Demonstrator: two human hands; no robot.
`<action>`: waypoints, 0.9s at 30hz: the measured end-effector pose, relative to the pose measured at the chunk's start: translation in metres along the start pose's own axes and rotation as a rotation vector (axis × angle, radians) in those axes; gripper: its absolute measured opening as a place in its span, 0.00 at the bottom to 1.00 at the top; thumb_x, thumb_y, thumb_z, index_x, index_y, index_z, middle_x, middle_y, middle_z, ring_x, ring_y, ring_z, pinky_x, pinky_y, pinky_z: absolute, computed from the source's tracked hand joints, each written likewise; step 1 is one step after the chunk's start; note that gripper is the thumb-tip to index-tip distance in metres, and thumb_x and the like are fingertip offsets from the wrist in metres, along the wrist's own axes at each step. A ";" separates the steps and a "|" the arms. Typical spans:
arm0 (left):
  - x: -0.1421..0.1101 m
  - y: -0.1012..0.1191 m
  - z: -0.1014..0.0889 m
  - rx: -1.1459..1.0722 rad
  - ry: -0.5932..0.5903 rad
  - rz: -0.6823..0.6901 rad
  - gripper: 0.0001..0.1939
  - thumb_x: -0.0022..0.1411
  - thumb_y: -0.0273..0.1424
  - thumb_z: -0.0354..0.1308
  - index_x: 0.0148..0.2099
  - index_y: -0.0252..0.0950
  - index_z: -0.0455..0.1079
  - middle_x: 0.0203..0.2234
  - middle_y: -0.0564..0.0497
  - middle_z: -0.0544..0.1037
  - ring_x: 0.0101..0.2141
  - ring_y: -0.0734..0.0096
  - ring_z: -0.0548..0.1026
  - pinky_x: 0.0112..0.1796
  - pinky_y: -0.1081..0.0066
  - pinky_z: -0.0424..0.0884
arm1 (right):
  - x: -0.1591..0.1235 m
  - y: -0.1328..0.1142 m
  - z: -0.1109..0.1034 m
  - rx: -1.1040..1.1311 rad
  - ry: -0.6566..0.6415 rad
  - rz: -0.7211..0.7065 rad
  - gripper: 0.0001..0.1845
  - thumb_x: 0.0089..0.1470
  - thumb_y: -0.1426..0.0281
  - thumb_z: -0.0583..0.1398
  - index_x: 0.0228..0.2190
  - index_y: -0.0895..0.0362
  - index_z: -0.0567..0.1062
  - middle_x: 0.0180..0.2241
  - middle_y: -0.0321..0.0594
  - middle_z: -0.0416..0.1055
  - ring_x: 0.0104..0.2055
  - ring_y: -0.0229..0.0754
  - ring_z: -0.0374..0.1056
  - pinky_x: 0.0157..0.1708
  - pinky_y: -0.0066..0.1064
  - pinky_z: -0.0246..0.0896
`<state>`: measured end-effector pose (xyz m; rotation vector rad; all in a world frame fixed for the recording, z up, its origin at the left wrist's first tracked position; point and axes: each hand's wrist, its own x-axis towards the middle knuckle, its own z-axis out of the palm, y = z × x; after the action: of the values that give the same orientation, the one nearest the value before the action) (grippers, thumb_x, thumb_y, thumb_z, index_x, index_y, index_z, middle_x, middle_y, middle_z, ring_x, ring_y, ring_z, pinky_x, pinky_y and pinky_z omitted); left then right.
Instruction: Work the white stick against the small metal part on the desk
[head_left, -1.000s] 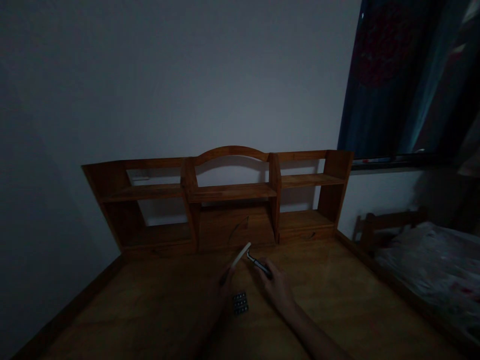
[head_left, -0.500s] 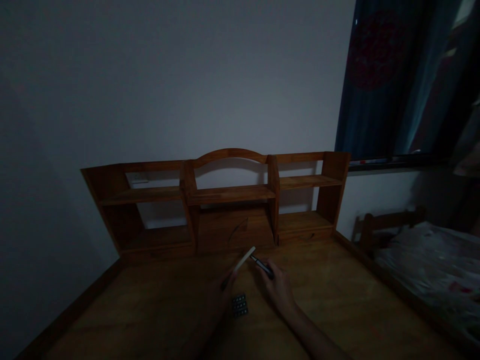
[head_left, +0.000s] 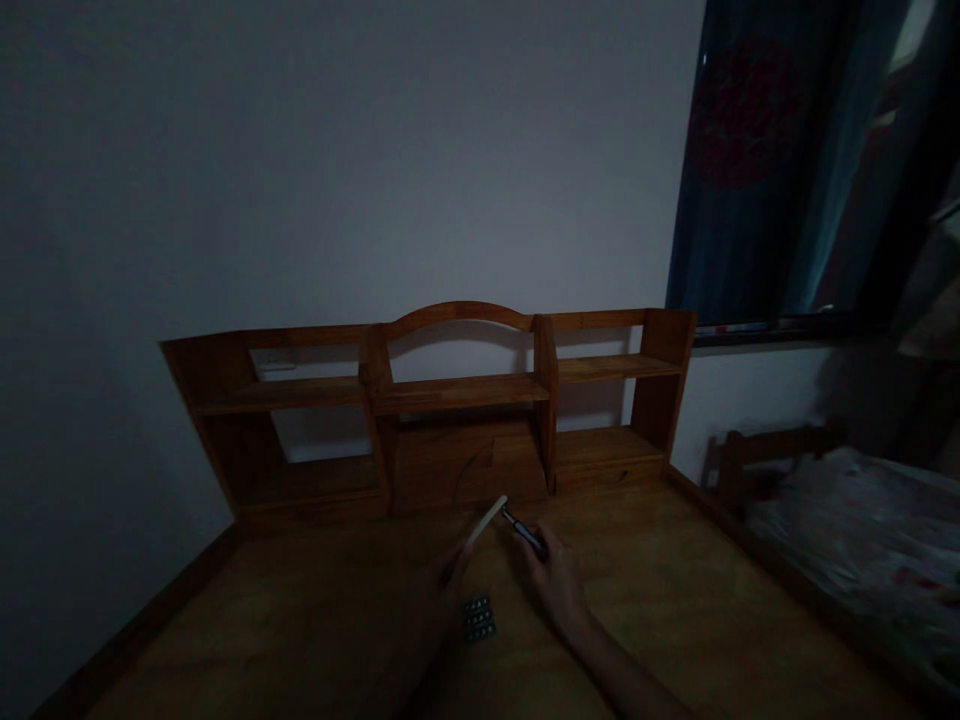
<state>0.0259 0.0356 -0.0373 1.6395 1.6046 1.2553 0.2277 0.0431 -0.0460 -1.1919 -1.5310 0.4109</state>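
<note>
My left hand (head_left: pixel 444 580) is closed on a thin pale strip-like piece (head_left: pixel 487 520), seen nearly edge-on and tilted up to the right; its kind does not show. A screwdriver (head_left: pixel 526 534) with a dark handle and a shiny shaft is gripped in my right hand (head_left: pixel 561 585). Its metal end points up-left and is at the upper end of the pale piece; whether they touch is hard to see. Below and between the hands, a small dark block (head_left: pixel 478 619) with rows of light marks lies on the wooden desk (head_left: pixel 300 610).
A wooden shelf unit (head_left: pixel 461 392) runs along the back of the desk against the wall. Raised edges border the desk left and right. Beyond the right edge lies a plastic-covered pile (head_left: pixel 847 510), below a dark curtain (head_left: pixel 742 240). The light is dim.
The screwdriver's metal end now looks angled against the pale piece, and the screwdriver has shifted slightly. Both hands keep their grips; the view has moved a little.
</note>
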 end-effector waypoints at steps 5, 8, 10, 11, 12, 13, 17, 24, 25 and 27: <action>0.002 -0.004 -0.001 -0.063 -0.064 0.003 0.23 0.65 0.47 0.50 0.51 0.41 0.77 0.48 0.48 0.80 0.50 0.55 0.77 0.54 0.56 0.70 | -0.001 0.002 0.001 -0.017 -0.026 -0.039 0.17 0.63 0.57 0.54 0.41 0.54 0.76 0.38 0.44 0.79 0.38 0.47 0.75 0.39 0.33 0.69; 0.002 -0.003 -0.004 -0.048 -0.056 -0.009 0.22 0.65 0.46 0.51 0.51 0.40 0.76 0.47 0.48 0.81 0.50 0.54 0.77 0.55 0.55 0.70 | -0.003 -0.004 0.000 0.014 -0.072 -0.088 0.15 0.63 0.59 0.54 0.41 0.54 0.76 0.38 0.44 0.79 0.39 0.46 0.75 0.40 0.32 0.69; 0.002 -0.002 -0.005 -0.046 -0.034 -0.011 0.22 0.65 0.45 0.51 0.51 0.39 0.77 0.47 0.47 0.81 0.49 0.55 0.78 0.54 0.55 0.70 | -0.003 -0.009 -0.001 0.025 -0.083 -0.121 0.14 0.63 0.60 0.54 0.42 0.53 0.76 0.40 0.43 0.79 0.40 0.46 0.75 0.41 0.32 0.68; 0.002 -0.001 -0.006 -0.041 -0.023 -0.002 0.22 0.65 0.45 0.50 0.51 0.39 0.77 0.47 0.47 0.81 0.49 0.55 0.78 0.54 0.55 0.70 | -0.003 -0.010 -0.001 0.023 -0.083 -0.126 0.14 0.63 0.61 0.54 0.43 0.53 0.76 0.40 0.43 0.79 0.41 0.46 0.75 0.42 0.32 0.68; 0.001 0.000 -0.006 -0.034 -0.012 0.002 0.22 0.65 0.45 0.50 0.50 0.39 0.77 0.47 0.47 0.81 0.49 0.55 0.78 0.54 0.55 0.71 | -0.003 -0.011 -0.002 0.018 -0.083 -0.126 0.14 0.63 0.61 0.55 0.43 0.53 0.75 0.40 0.43 0.79 0.41 0.46 0.75 0.42 0.32 0.68; 0.001 0.000 -0.006 -0.025 -0.002 -0.002 0.23 0.65 0.45 0.50 0.51 0.39 0.77 0.47 0.46 0.81 0.49 0.54 0.78 0.53 0.55 0.71 | -0.002 -0.011 -0.002 0.011 -0.078 -0.118 0.14 0.63 0.61 0.55 0.43 0.53 0.75 0.40 0.43 0.79 0.40 0.46 0.76 0.41 0.32 0.68; 0.001 0.000 -0.007 -0.066 0.041 -0.036 0.25 0.64 0.46 0.51 0.51 0.35 0.76 0.46 0.43 0.81 0.47 0.50 0.79 0.51 0.53 0.73 | 0.000 -0.006 -0.005 -0.037 -0.057 -0.068 0.15 0.63 0.59 0.54 0.41 0.54 0.75 0.37 0.43 0.79 0.37 0.47 0.76 0.36 0.31 0.69; 0.003 -0.006 0.000 -0.117 -0.037 0.035 0.23 0.63 0.46 0.52 0.50 0.37 0.77 0.48 0.47 0.80 0.50 0.53 0.77 0.55 0.55 0.70 | 0.000 -0.001 -0.004 -0.040 0.006 -0.046 0.17 0.63 0.58 0.53 0.44 0.54 0.75 0.40 0.45 0.79 0.39 0.47 0.76 0.39 0.34 0.69; 0.003 -0.006 0.000 -0.116 -0.038 0.034 0.23 0.63 0.46 0.52 0.50 0.37 0.77 0.48 0.47 0.80 0.51 0.54 0.77 0.55 0.55 0.70 | 0.000 -0.001 -0.004 -0.036 0.001 -0.052 0.16 0.63 0.58 0.53 0.43 0.54 0.75 0.40 0.44 0.79 0.39 0.47 0.76 0.39 0.34 0.69; 0.003 -0.004 0.000 -0.101 -0.034 0.024 0.24 0.64 0.46 0.51 0.50 0.36 0.77 0.48 0.46 0.80 0.50 0.53 0.77 0.55 0.54 0.70 | 0.000 -0.001 -0.003 -0.020 -0.014 -0.062 0.16 0.63 0.58 0.54 0.42 0.54 0.75 0.38 0.43 0.78 0.38 0.46 0.76 0.38 0.32 0.69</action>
<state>0.0234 0.0388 -0.0402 1.6130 1.4810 1.2927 0.2299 0.0419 -0.0442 -1.1559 -1.5830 0.3639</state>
